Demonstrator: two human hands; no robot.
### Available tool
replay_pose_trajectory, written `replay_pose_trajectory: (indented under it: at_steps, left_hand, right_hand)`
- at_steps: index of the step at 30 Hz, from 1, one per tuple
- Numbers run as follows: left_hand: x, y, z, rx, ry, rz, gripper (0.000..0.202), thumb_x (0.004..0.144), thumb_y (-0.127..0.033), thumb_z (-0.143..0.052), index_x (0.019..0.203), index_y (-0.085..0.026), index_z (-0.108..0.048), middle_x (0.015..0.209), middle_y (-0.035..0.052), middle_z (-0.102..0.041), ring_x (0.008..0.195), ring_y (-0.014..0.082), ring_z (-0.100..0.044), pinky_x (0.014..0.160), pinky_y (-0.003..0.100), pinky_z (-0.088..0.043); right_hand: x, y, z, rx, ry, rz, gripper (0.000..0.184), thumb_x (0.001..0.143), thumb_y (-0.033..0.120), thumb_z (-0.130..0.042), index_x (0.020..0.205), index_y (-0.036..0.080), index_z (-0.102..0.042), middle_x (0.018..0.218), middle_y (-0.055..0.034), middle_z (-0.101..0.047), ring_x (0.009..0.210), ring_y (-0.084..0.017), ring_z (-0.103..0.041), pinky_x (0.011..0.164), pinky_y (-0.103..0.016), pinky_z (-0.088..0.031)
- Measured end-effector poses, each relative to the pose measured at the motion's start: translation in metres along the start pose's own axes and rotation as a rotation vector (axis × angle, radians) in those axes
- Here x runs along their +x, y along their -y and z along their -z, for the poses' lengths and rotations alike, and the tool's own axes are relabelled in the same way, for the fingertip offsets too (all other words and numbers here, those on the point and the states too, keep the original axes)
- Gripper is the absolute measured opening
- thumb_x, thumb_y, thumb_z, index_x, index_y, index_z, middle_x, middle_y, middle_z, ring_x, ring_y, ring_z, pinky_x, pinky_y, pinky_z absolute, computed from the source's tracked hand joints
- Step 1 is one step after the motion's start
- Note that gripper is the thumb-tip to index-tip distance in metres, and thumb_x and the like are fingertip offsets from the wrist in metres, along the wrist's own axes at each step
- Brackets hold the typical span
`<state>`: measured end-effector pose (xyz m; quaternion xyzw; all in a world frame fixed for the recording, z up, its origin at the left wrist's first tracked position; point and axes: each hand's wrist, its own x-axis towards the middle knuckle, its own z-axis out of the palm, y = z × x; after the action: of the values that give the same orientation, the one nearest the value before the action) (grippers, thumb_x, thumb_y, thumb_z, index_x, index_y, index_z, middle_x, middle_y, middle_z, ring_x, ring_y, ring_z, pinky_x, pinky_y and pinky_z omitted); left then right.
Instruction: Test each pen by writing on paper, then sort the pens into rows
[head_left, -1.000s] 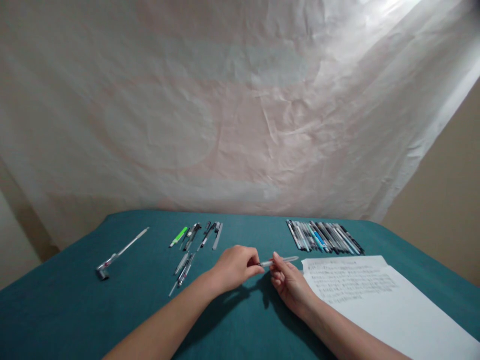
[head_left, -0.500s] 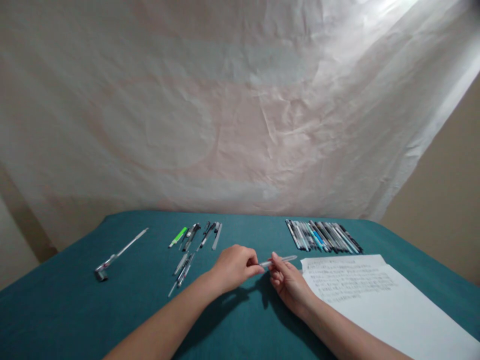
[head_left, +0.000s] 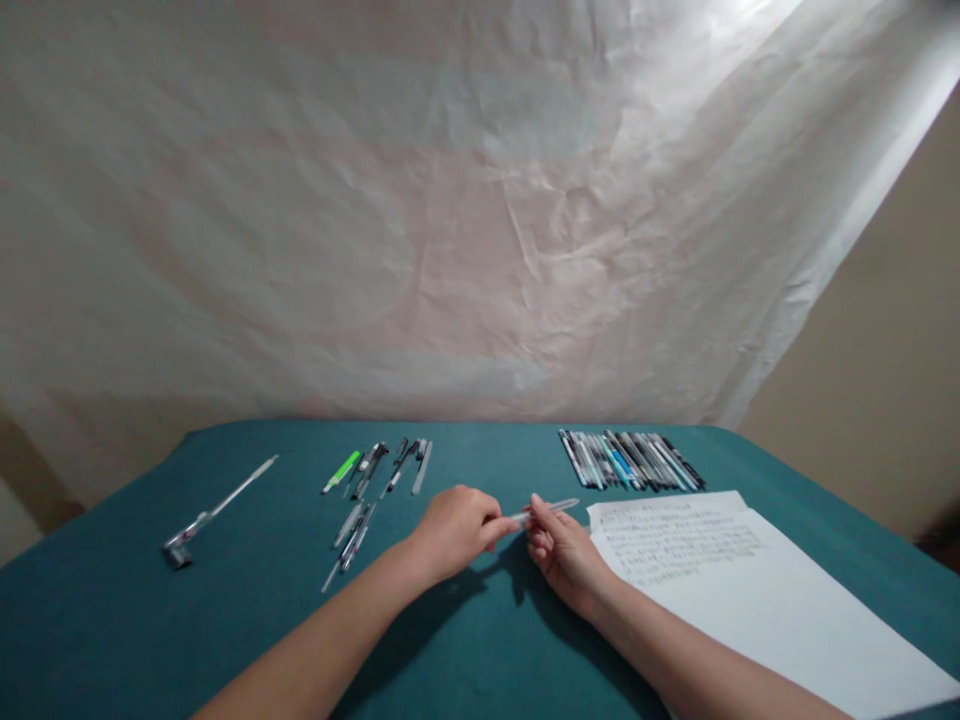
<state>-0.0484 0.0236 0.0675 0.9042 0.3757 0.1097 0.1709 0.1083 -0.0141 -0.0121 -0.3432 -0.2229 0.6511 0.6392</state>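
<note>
Over the middle of a teal table (head_left: 247,620), both my hands hold one clear pen (head_left: 559,507). My left hand (head_left: 454,528) pinches the pen's near end with closed fingers. My right hand (head_left: 561,552) grips the barrel just to the right, its fingers curled round it. The pen's far end sticks out to the right, toward a sheet of paper (head_left: 720,590) with lines of writing at its top.
A row of several pens (head_left: 631,460) lies at the back right. Another loose group of pens (head_left: 379,470), one bright green (head_left: 341,471), lies at the back left, with more pens (head_left: 349,535) in front. A long metal tool (head_left: 217,508) lies far left. A creased white sheet hangs behind.
The camera view has drifted, so everything sits slightly left and higher in the picture. Both hands keep the same hold on the pen.
</note>
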Motion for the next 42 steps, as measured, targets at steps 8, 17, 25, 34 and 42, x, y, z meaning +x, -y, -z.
replay_pose_trajectory:
  at_steps: [8, 17, 25, 34, 42]
  left_hand:
    - [0.003, 0.001, -0.005, 0.133, -0.108, 0.036, 0.041, 0.073, -0.058, -0.043, 0.074, -0.022, -0.064, 0.073, 0.0023, -0.065, 0.065, 0.0160, -0.056, 0.052, 0.022, -0.029]
    - [0.007, 0.004, -0.010, 0.071, -0.008, 0.016, 0.057, 0.081, -0.057, -0.025, 0.065, -0.020, -0.064, 0.062, 0.0029, -0.064, 0.058, 0.0136, -0.055, 0.053, 0.020, -0.030]
    - [0.004, -0.004, -0.008, 0.200, -0.089, -0.008, 0.052, 0.078, -0.060, -0.030, 0.071, -0.022, -0.065, 0.068, 0.0048, -0.065, 0.064, 0.0169, -0.057, 0.056, 0.023, -0.029]
    - [0.004, -0.003, 0.002, 0.112, -0.171, 0.112, 0.052, 0.082, -0.054, -0.027, 0.066, -0.020, -0.063, 0.065, 0.0034, -0.064, 0.058, 0.0136, -0.054, 0.052, 0.021, -0.028]
    - [0.002, -0.008, 0.006, -0.064, -0.098, 0.075, 0.049, 0.081, -0.052, -0.030, 0.066, -0.018, -0.063, 0.061, 0.0012, -0.064, 0.057, 0.0123, -0.054, 0.052, 0.020, -0.030]
  right_hand:
    - [0.000, 0.005, -0.002, -0.009, -0.013, -0.012, 0.028, 0.063, 0.038, -0.069, 0.068, 0.014, -0.055, 0.057, 0.0046, -0.051, 0.040, -0.001, -0.038, 0.038, -0.011, -0.034]
    - [0.001, 0.006, -0.001, 0.000, -0.005, -0.013, 0.031, 0.062, 0.039, -0.070, 0.069, 0.013, -0.055, 0.058, 0.0035, -0.054, 0.040, -0.001, -0.041, 0.037, -0.011, -0.034]
    - [0.001, 0.006, 0.001, -0.003, 0.016, -0.007, 0.029, 0.066, 0.039, -0.067, 0.071, 0.013, -0.056, 0.056, 0.0044, -0.052, 0.040, -0.001, -0.039, 0.037, -0.011, -0.033]
    - [-0.013, 0.006, -0.009, -0.365, 0.134, 0.159, 0.031, 0.078, 0.046, -0.048, 0.084, 0.017, -0.052, 0.066, 0.0018, -0.054, 0.041, -0.005, -0.044, 0.039, -0.018, -0.038]
    - [-0.020, 0.015, -0.009, -0.766, 0.073, 0.480, 0.048, 0.077, 0.023, -0.051, 0.122, 0.026, -0.036, 0.074, 0.0020, -0.058, 0.047, -0.008, -0.049, 0.046, -0.020, -0.040]
